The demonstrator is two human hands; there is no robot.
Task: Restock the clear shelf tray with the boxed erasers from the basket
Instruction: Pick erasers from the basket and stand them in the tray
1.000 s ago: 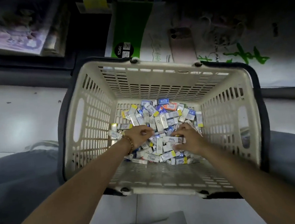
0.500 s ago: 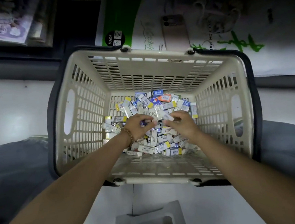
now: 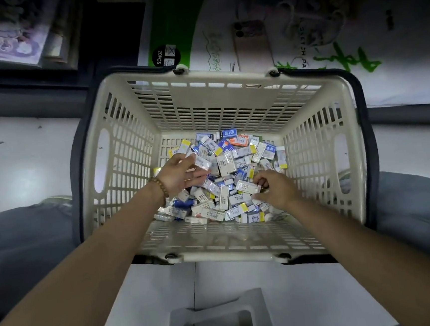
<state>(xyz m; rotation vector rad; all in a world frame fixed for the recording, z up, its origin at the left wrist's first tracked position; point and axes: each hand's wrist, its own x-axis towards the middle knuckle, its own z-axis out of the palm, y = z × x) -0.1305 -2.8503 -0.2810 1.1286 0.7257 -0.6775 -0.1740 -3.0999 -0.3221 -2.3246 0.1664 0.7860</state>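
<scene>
The boxed erasers lie in a loose heap on the bottom of the basket, mostly toward its far end. Half a second ago both hands were bunched together over the middle of the heap; now they have drawn apart, each with a catch. The left hand has lifted off the pile toward the left wall, with a small box held between the thumb above and the fingers below. The right hand stays low on the right side, its fingertips pinching a long white box by one end. So the sorting has turned into picking: two boxes are in hand, none has left the basket, and nearly all the stock has yet to be moved.

A bead bracelet sits on the left wrist. The basket stands on a pale tiled floor between the person's grey trouser legs. In front of the near rim lies a greyish see-through shape; it may be the shelf tray, but it is dim and cut off by the frame. Beyond the far rim lie flat packs of sketch paper, one with a green band, in a dark room.
</scene>
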